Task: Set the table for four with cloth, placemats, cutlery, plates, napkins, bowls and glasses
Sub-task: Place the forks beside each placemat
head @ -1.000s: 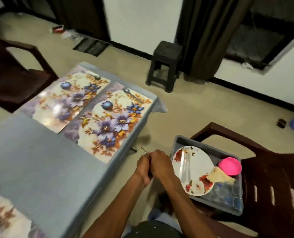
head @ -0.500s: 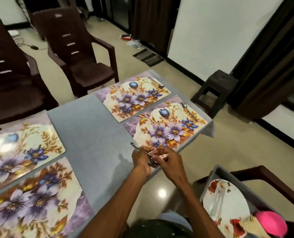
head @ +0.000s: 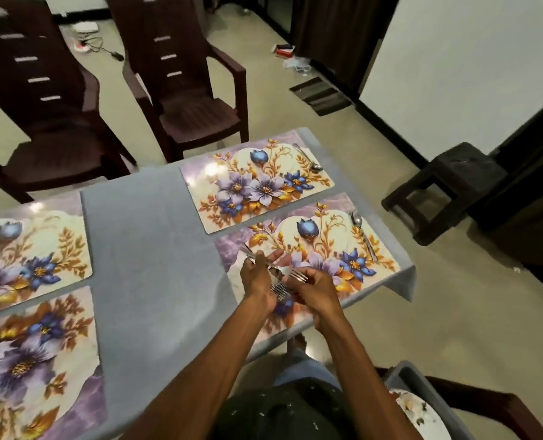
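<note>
Over the nearest floral placemat (head: 327, 249), at the right end of the grey cloth (head: 156, 249) covering the surface, both hands meet on a bundle of forks (head: 279, 281). The left hand (head: 257, 277) has its fingers curled round the handles; the right hand (head: 314, 287) pinches one fork near its tines. A spoon (head: 363, 235) lies along this mat's far edge, another spoon (head: 310, 160) on the placemat behind (head: 257, 182). Two more mats (head: 32, 249) lie to the left.
</note>
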